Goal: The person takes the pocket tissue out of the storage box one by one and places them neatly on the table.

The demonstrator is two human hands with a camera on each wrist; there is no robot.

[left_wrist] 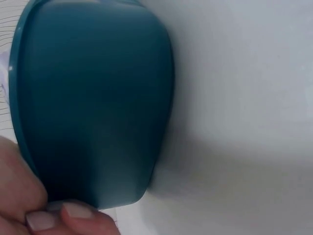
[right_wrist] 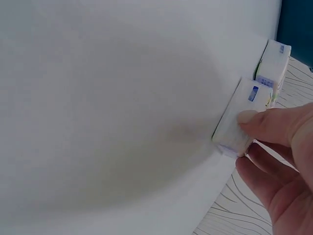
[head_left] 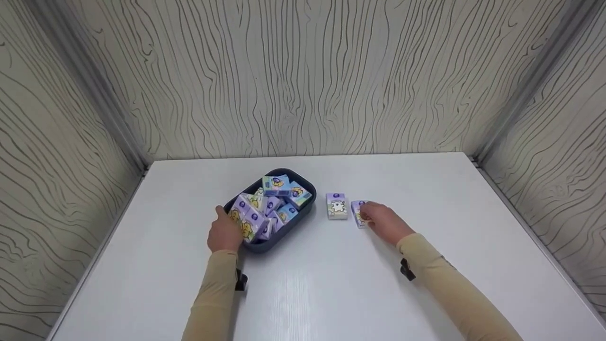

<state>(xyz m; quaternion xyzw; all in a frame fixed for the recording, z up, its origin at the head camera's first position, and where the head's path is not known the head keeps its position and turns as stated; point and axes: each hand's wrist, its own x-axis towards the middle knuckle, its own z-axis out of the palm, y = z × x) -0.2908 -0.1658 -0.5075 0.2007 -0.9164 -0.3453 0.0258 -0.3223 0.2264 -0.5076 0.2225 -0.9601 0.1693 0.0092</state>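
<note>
A dark blue-green plastic bin (head_left: 284,230) stands left of centre on the table, heaped with small purple and blue cartoon-printed tissue packs (head_left: 276,184). My left hand (head_left: 225,233) grips the near-left end of this bin, its fingertips (left_wrist: 78,210) curled at the wall in the left wrist view. Right of the bin, my right hand (head_left: 386,222) pinches a purple tissue pack (right_wrist: 237,115) between thumb and fingers, low over the table. Another purple tissue pack (head_left: 336,206), with a white cartoon figure, lies just left of the held one.
The white table (head_left: 303,293) is backed by a wood-grain patterned panel (head_left: 293,80). Similar panels and grey metal posts (head_left: 516,85) stand at the sides. Each wrist carries a small black camera mount (head_left: 407,269).
</note>
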